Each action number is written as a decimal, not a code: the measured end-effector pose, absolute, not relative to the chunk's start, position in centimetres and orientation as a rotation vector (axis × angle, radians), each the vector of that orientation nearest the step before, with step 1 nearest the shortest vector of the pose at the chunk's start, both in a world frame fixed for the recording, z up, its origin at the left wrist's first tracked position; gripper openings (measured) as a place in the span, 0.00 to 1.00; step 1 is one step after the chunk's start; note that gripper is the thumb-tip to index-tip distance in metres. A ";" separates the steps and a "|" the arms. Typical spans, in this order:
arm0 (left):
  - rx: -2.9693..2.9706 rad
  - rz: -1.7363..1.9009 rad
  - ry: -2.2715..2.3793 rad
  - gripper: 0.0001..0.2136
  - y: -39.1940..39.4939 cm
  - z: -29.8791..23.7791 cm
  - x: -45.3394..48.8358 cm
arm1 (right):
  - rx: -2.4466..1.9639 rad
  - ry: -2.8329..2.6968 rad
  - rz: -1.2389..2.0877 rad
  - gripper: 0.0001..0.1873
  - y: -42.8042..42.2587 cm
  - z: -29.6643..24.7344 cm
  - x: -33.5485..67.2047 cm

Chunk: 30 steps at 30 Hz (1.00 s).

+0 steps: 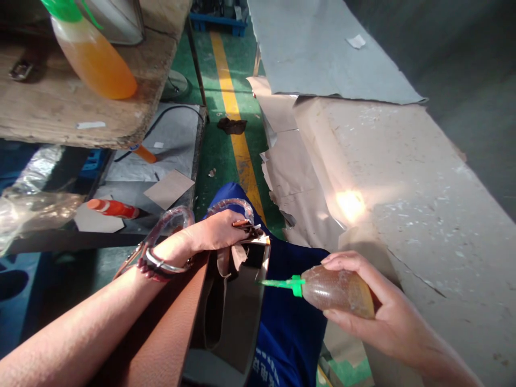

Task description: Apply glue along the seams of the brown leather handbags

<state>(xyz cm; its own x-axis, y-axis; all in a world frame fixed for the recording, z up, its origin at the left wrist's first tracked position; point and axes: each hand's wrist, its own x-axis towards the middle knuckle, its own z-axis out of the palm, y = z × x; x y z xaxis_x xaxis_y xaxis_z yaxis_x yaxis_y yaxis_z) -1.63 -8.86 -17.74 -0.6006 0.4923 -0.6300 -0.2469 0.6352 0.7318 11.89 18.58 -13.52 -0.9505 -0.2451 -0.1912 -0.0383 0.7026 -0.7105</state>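
Glue bottle (336, 290) lies level in the right hand (374, 312), fingers wrapped around it, green nozzle (282, 283) pointing left toward the bag (226, 301). Left hand (217, 231) clamps the bag's top edge at the handles (173, 220), nearer the open seam.

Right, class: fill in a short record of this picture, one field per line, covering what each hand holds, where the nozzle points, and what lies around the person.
Left hand: left hand grips the top edge of a brown leather bag, by its clear handles
Right hand: right hand holds a squeeze bottle of amber liquid
Nozzle: green nozzle points left toward the bag's open top, not touching it
Wrist: bracelets on the left wrist
Bench: paper-covered table at right
Upper left: orange bottle on a wooden shelf
Floor: green with a yellow stripe
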 end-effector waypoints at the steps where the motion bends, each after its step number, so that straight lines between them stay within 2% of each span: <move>1: 0.218 0.984 2.023 0.07 -8.8 -17.6 -1.8 | -0.203 2.663 -1.108 0.22 18.9 -13.7 11.9; 7: 0.341 0.521 2.369 0.05 -8.0 -16.9 -2.5 | 0.059 2.702 -1.226 0.22 19.0 -15.5 12.6; 12: 0.373 0.307 2.453 0.05 -7.6 -16.9 -2.2 | 0.310 2.561 -1.358 0.22 17.0 -17.3 13.3; 18: 0.403 0.236 2.459 0.08 -7.5 -17.2 -2.2 | 0.247 2.529 -1.377 0.22 16.4 -19.0 13.4; 30: 0.421 0.188 2.467 0.09 -7.1 -17.2 -2.2 | 0.121 2.529 -1.327 0.19 16.1 -18.8 12.7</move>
<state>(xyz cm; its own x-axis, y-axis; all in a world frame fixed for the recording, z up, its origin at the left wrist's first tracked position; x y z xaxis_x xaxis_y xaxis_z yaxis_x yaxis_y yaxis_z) -2.19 -7.11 -17.24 -0.7564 0.3419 -0.5577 0.2536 0.9391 0.2318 12.70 16.14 -18.78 -0.9568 -0.0558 -0.2854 0.2031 0.5742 -0.7931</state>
